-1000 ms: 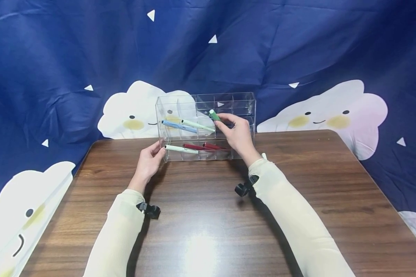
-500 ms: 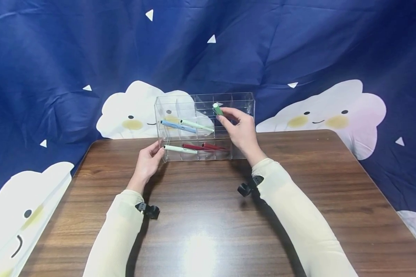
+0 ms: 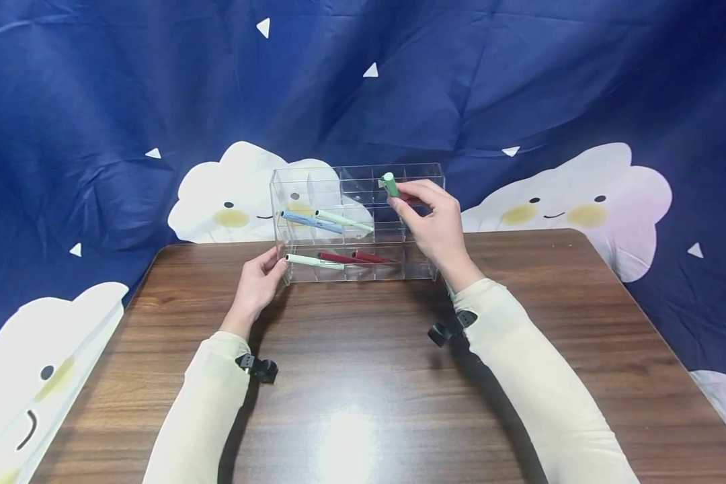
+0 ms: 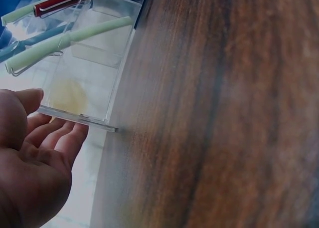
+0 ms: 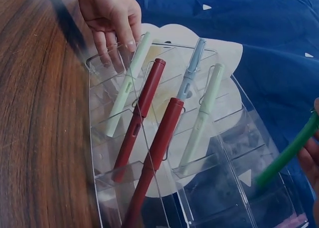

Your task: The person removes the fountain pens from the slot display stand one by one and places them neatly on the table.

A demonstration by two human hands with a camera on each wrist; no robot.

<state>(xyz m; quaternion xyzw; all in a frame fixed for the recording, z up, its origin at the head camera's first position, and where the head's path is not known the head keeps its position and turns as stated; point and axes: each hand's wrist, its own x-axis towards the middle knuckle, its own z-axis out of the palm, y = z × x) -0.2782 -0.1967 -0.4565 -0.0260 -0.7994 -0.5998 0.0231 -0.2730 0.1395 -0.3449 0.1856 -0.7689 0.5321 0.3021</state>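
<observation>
A clear acrylic pen organizer (image 3: 390, 272) with two visible tiers of slots stands at the table's back edge. My left hand (image 3: 259, 281) grips its left side, thumb on one face and fingers on the other in the left wrist view. My right hand (image 3: 438, 222) pinches a green pen (image 3: 390, 184) over the upper right slots; its far end slants toward a slot in the right wrist view. In the upper tier lean a blue pen (image 3: 310, 221) and a pale green pen (image 3: 343, 220). Below lean another pale green pen (image 3: 314, 261) and two red pens (image 5: 164, 134).
The brown wooden table (image 3: 351, 376) reaches toward me. Behind the organizer hangs a blue curtain (image 3: 314, 81) with white clouds and triangles. A small black wrist camera (image 3: 260, 368) sits on each sleeve.
My right hand has lifted the green pen and shifted it to the right along the organizer. My left hand stays on the organizer's left side.
</observation>
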